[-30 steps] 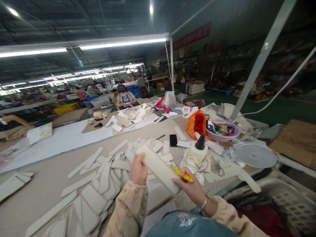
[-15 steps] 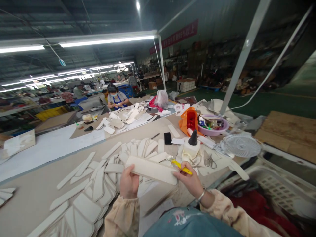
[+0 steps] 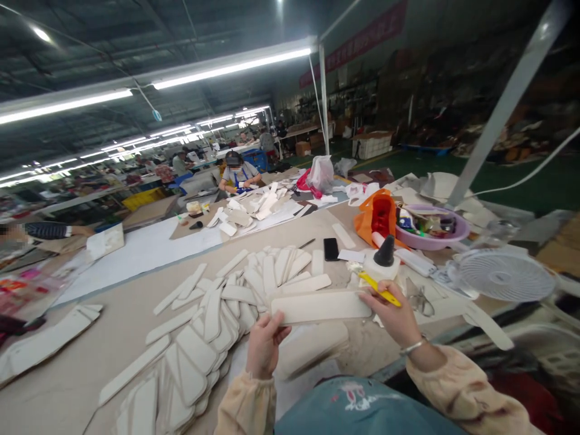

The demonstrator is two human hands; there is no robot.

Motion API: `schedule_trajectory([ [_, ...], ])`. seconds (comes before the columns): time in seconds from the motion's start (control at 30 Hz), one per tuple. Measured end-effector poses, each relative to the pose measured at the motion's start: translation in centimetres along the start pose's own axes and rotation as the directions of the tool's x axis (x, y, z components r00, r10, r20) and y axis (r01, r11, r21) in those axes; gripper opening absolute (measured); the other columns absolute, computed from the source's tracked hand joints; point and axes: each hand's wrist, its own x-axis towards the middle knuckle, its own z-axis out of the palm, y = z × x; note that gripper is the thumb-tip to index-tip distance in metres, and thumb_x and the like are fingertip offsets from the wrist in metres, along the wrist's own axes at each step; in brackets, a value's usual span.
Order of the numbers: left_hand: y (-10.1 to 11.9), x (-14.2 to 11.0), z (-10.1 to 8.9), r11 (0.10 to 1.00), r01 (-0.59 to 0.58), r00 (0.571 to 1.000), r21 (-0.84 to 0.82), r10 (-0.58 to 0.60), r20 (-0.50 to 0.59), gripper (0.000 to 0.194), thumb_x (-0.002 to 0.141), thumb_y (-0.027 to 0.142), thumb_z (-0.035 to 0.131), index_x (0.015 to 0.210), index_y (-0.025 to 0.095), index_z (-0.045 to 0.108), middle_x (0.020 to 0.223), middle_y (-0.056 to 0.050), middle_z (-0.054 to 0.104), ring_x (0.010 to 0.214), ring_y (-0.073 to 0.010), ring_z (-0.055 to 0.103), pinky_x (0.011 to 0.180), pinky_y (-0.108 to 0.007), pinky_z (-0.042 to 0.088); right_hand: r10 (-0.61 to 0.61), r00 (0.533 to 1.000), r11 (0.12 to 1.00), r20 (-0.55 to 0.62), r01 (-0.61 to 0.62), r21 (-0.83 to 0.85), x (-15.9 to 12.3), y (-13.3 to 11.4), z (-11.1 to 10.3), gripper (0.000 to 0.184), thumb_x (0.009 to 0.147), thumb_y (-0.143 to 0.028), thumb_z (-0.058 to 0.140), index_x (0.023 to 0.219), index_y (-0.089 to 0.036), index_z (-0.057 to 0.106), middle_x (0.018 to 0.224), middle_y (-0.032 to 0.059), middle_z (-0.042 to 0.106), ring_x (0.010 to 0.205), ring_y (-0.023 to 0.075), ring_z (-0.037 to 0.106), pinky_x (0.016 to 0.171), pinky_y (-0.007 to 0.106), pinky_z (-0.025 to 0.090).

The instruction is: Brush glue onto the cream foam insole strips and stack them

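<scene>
My left hand (image 3: 264, 343) pinches the left end of a long off-white panel (image 3: 322, 306) with rounded corners, held up over the table. At the panel's other end, the fingers of my right hand (image 3: 395, 314) touch its edge. That same hand grips a yellow-handled brush (image 3: 379, 287), whose pale tip points up and left, away from the panel. Behind the brush stands a white container (image 3: 379, 266) with a black cone-shaped top. Many similar panels (image 3: 194, 362) lie fanned out in overlapping rows left of my hands, and a further stack (image 3: 312, 347) sits below the held one.
A black phone (image 3: 330, 249) lies beyond the panels. Right of it are an orange bag (image 3: 368, 226), a purple basin (image 3: 462, 232) of small items and a white fan (image 3: 505, 275). Across the table a co-worker (image 3: 238, 172) handles pale pieces. A metal post (image 3: 502, 115) rises at right.
The view has swung left, so things appear further right. The panel has turned from sloping down at its right end to nearly level. Both hands keep their holds.
</scene>
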Motion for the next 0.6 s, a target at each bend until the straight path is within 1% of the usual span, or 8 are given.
schedule_trajectory([
  [0.07, -0.2, -0.1, -0.2, 1.0, 0.005, 1.0, 0.016, -0.005, -0.009, 0.028, 0.062, 0.026, 0.073, 0.086, 0.014, 0.065, 0.082, -0.003, 0.064, 0.062, -0.0075, 0.058, 0.055, -0.017, 0.051, -0.018, 1.0, 1.0, 0.007, 0.018, -0.011, 0.0, 0.2, -0.1, 0.043, 0.058, -0.039, 0.076, 0.076, -0.023, 0.041, 0.073, -0.0006, 0.058, 0.076, 0.0193, 0.06, 0.07, 0.033, 0.05],
  [0.17, -0.2, -0.3, -0.8, 1.0, -0.014, 1.0, 0.008, 0.013, 0.012, 0.029, 0.064, 0.03, 0.071, 0.087, 0.013, 0.064, 0.081, -0.003, 0.063, 0.065, -0.0086, 0.057, 0.056, -0.019, 0.05, -0.036, 0.999, 0.998, 0.028, 0.037, -0.044, -0.2, 0.4, -0.1, 0.041, 0.058, -0.038, 0.076, 0.075, -0.023, 0.042, 0.07, -0.0023, 0.056, 0.073, 0.0182, 0.06, 0.07, 0.033, 0.049],
  [0.27, -0.1, -0.4, -1.2, 1.0, -0.026, 0.999, -0.012, 0.027, 0.045, 0.028, 0.067, 0.032, 0.068, 0.086, 0.012, 0.064, 0.078, -0.003, 0.062, 0.067, -0.0106, 0.056, 0.058, -0.021, 0.049, -0.009, 0.998, 0.999, 0.06, 0.012, -0.053, -0.2, 0.6, -0.2, 0.04, 0.059, -0.037, 0.076, 0.076, -0.024, 0.042, 0.071, -0.003, 0.055, 0.072, 0.0173, 0.059, 0.069, 0.031, 0.048],
  [0.37, -0.4, -0.4, -1.6, 1.0, -0.018, 0.998, 0.011, 0.018, 0.056, 0.023, 0.066, 0.03, 0.068, 0.079, 0.011, 0.063, 0.073, -0.003, 0.062, 0.066, -0.0111, 0.055, 0.059, -0.021, 0.048, 0.038, 0.995, 0.999, 0.094, -0.034, -0.041, 0.0, 0.5, -0.2, 0.041, 0.06, -0.038, 0.075, 0.077, -0.024, 0.04, 0.069, -0.0042, 0.055, 0.069, 0.0158, 0.058, 0.066, 0.029, 0.047],
  [0.43, -1.1, -0.3, -1.9, 1.0, -0.018, 0.999, 0.011, 0.018, 0.035, 0.021, 0.065, 0.029, 0.069, 0.078, 0.014, 0.063, 0.073, -0.003, 0.062, 0.068, -0.0121, 0.056, 0.06, -0.021, 0.048, 0.072, 0.991, 0.997, 0.113, -0.07, -0.019, 0.0, 0.4, 0.0, 0.044, 0.058, -0.041, 0.075, 0.077, -0.024, 0.038, 0.069, -0.0045, 0.055, 0.069, 0.0154, 0.057, 0.064, 0.027, 0.046],
  [0.5, -2.0, -0.1, -2.2, 1.0, -0.012, 1.0, -0.01, 0.012, -0.002, 0.019, 0.064, 0.029, 0.07, 0.078, 0.017, 0.063, 0.076, -0.003, 0.062, 0.071, -0.0137, 0.058, 0.062, -0.022, 0.049, 0.091, 0.988, 0.996, 0.127, -0.091, -0.01, 0.1, 0.4, 0.3, 0.047, 0.057, -0.042, 0.075, 0.078, -0.024, 0.037, 0.074, -0.0031, 0.055, 0.072, 0.0159, 0.057, 0.064, 0.027, 0.045],
  [0.53, -2.5, 0.0, -2.4, 1.0, -0.006, 1.0, -0.022, 0.005, -0.019, 0.018, 0.064, 0.029, 0.07, 0.077, 0.019, 0.062, 0.077, -0.002, 0.062, 0.073, -0.0139, 0.058, 0.063, -0.022, 0.049, 0.09, 0.987, 0.996, 0.132, -0.087, -0.024, 0.1, 0.5, 0.4, 0.047, 0.057, -0.042, 0.075, 0.078, -0.024, 0.036, 0.075, -0.0029, 0.055, 0.072, 0.0157, 0.056, 0.063, 0.026, 0.045],
  [0.6, -3.5, 0.1, -2.7, 0.999, 0.016, 0.999, -0.033, -0.018, -0.044, 0.015, 0.064, 0.029, 0.07, 0.074, 0.021, 0.061, 0.076, 0.0, 0.061, 0.074, -0.0133, 0.058, 0.065, -0.021, 0.048, 0.068, 0.989, 0.995, 0.13, -0.057, -0.084, 0.0, 0.7, 0.7, 0.045, 0.058, -0.04, 0.074, 0.079, -0.024, 0.037, 0.072, -0.0046, 0.05, 0.065, 0.0136, 0.052, 0.058, 0.024, 0.042],
])
